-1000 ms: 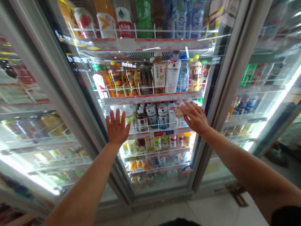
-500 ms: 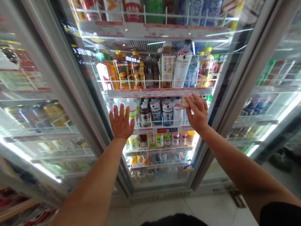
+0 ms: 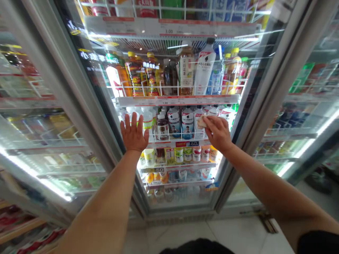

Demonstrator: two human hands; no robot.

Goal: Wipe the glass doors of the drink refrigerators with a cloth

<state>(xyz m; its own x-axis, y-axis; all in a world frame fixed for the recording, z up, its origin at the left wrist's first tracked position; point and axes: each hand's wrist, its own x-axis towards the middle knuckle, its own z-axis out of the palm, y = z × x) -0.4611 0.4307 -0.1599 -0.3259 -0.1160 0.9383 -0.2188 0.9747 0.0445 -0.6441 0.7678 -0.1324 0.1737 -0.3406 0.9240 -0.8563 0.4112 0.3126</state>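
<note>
Evidently, the right hand (image 3: 218, 133) pinches a wadded cloth (image 3: 201, 122) at the glass door (image 3: 190, 204), right of its centre; the left hand (image 3: 134, 134), fingers spread, is left of centre, contact unclear. A loose pinch could drop the cloth; a palm could smudge the door.

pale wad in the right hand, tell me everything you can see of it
The pale wad is small, off-white to beige and crumpled, apparently soft cloth or paper; which, I cannot tell. The right hand grips it, partly hiding it, and one end sticks out on the left. It is in front of the glass door, apparently pressed against it.
</note>
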